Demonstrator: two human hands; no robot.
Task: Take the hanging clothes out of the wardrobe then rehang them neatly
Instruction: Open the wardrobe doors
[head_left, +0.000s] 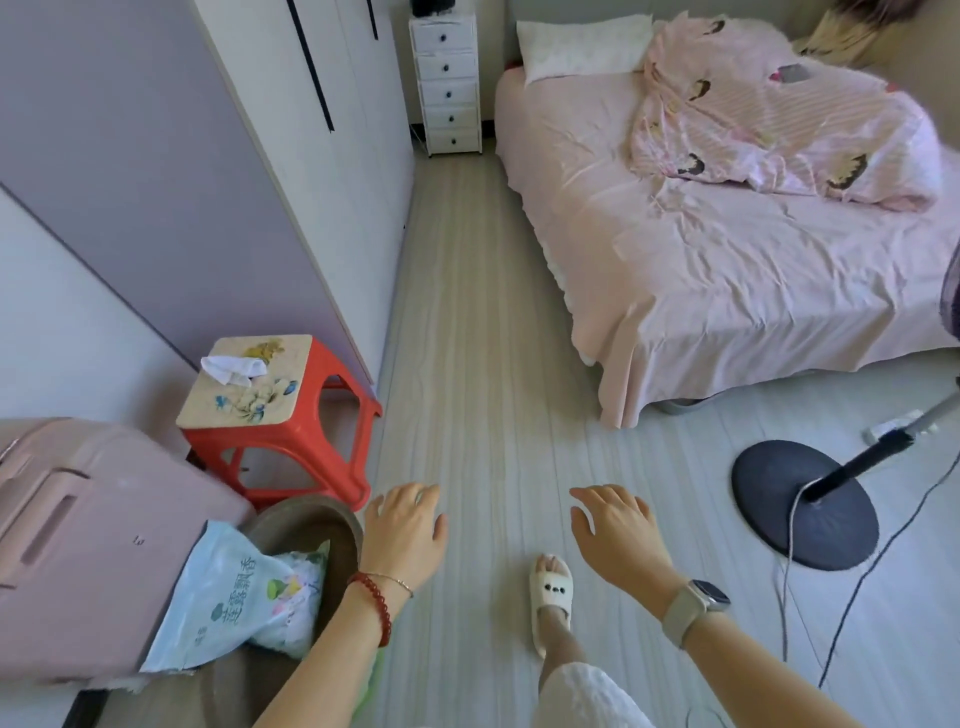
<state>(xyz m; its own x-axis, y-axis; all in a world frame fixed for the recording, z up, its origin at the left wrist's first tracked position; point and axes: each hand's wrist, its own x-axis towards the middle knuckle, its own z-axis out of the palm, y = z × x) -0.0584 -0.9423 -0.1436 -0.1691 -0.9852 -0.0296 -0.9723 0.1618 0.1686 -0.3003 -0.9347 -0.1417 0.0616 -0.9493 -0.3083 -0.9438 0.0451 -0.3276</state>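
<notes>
Two hands are held out above the pale, wood-grained floor (467, 312), palms down, fingers loosely spread, nothing held or touched: the left hand (402, 530) with a red bead bracelet, the right hand (615, 530) with a beige-strapped watch. The wardrobe (291, 156), smooth lilac and white panels with thin black handles, is seen closed at the left; any hanging clothes are hidden. A red plastic stool (280, 415) carries crumpled white tissue. A wrinkled pink sheet covers the bed (727, 249), cut off at the right.

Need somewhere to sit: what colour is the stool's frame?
Red, the stool, clearest in the head view.
</notes>
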